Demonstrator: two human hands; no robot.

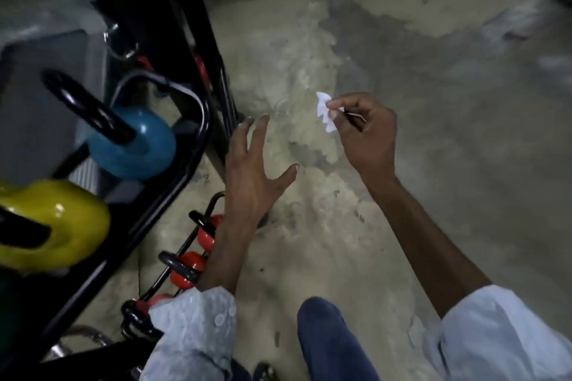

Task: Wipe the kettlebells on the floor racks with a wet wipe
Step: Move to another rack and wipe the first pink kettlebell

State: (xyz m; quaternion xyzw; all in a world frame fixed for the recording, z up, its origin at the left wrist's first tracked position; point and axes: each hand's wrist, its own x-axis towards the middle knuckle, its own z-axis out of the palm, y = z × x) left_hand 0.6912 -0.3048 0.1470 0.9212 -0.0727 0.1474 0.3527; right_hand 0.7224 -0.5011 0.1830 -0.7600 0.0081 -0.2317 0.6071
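My right hand [363, 133] pinches a small crumpled white wet wipe [325, 113] between thumb and fingertips, held over the floor. To its left, my left hand [253, 176] hovers with fingers spread and nothing in it, beside the black rack [185, 170]. On the rack's upper tier a blue kettlebell [136, 148] with a black handle sits behind a yellow kettlebell [52, 226]. Lower down, near the floor, a row of small red kettlebells [188, 267] with black handles runs partly under my left forearm.
The stained concrete floor [402, 226] spreads out to the right of the rack. A black upright post [173, 25] of the rack rises at the top left. My knee in blue trousers [328, 337] is at the bottom centre. Blurred objects lie at the far right.
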